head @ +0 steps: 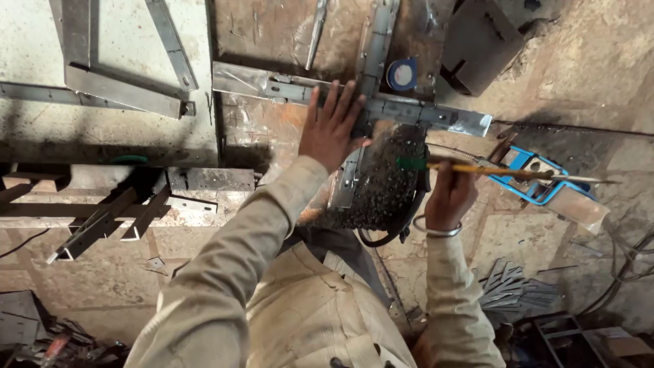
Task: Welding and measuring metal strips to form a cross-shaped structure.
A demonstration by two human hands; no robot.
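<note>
My left hand (332, 126) lies flat with fingers spread on a horizontal steel strip (272, 85), right where it crosses an upright steel strip (376, 48). My right hand (446, 194), with a metal bangle on its wrist, is closed around a thin yellowish rod (518, 172) with a green end. The rod runs sideways to the right. A dark, spatter-covered shield (385, 180) sits between my two hands and hides the lower part of the upright strip. A black cable (392, 235) loops under it.
A blue metal bracket (538, 178) lies right of my right hand. A blue-white roll (402, 73) sits by the crossing. Angle-iron pieces (122, 85) lie on the left slab, steel channels (102, 221) below them, and flat offcuts (511, 293) at the lower right.
</note>
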